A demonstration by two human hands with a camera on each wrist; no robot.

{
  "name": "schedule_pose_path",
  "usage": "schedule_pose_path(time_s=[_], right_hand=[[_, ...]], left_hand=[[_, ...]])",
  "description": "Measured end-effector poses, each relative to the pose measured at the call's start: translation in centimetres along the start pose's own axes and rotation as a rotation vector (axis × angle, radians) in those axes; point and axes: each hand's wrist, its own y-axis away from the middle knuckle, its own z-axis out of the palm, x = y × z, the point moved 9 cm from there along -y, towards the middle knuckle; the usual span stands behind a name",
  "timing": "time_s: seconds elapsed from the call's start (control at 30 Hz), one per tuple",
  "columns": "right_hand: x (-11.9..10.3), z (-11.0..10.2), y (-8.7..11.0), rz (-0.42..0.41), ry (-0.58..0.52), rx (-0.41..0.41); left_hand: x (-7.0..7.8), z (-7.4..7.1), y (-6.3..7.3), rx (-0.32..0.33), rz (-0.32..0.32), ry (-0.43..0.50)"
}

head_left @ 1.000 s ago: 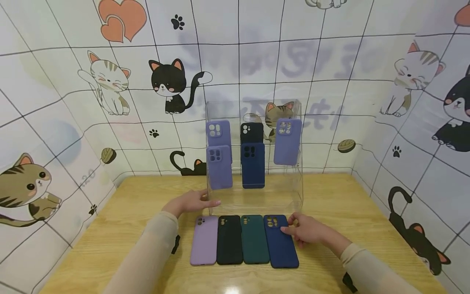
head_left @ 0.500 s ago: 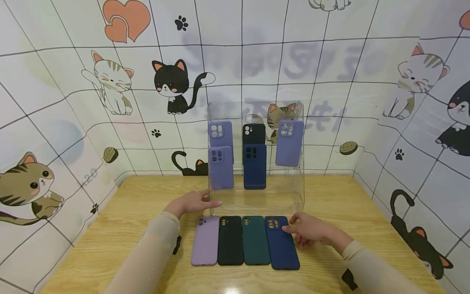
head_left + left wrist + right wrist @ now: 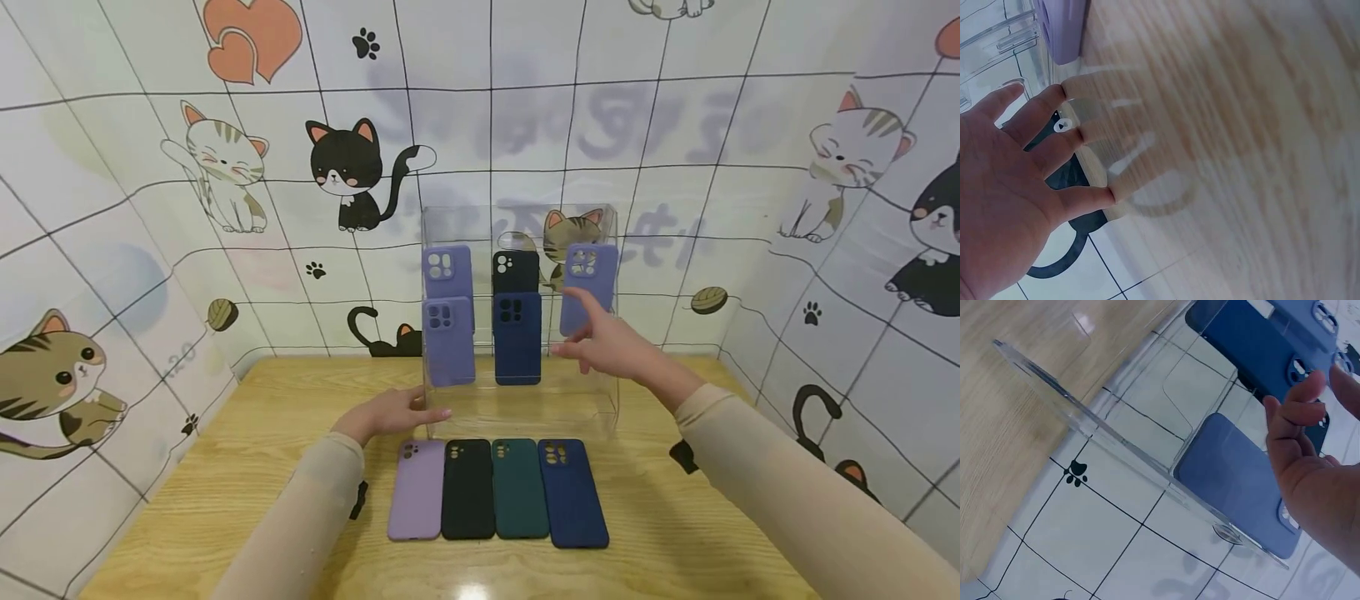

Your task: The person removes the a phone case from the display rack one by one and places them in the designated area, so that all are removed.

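My left hand (image 3: 390, 414) rests at the lower left side of a clear acrylic rack (image 3: 555, 408), fingers spread and holding nothing; its fingertips (image 3: 1107, 195) meet the wood surface in the left wrist view. Raised before the rack's right half is my right hand (image 3: 611, 343), index finger extended, the others loosely bent around nothing. It overlaps the lower part of a purple phone case (image 3: 592, 283) in the rack. At its left stands a navy phone case (image 3: 517, 350), with a black phone case (image 3: 516, 272) behind. Two purple phone cases (image 3: 450, 354) stand on the rack's left.
Before the rack lie a lilac phone case (image 3: 416, 492), a black phone case (image 3: 468, 492), a green phone case (image 3: 520, 492) and a navy phone case (image 3: 576, 504) side by side on the wooden table (image 3: 300, 400). A cat-patterned backdrop (image 3: 450, 67) surrounds the table.
My right hand has left the navy case lying at the row's right end and has risen up and forward to the rack's front. My left hand stays put.
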Motion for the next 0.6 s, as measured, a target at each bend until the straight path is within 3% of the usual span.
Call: schedule_pose_path(time_s=[0.27,0.6], right_hand=[[0.0,0.9,-4.5,0.001,-0.024,0.069],[0.5,2.6,-5.3,-0.009,0.023,0.113]], left_hand=[[-0.1,0.2,0.1,0.002,0.007,0.009],[-0.3,-0.1,0.1,0.018,-0.004,0.007]])
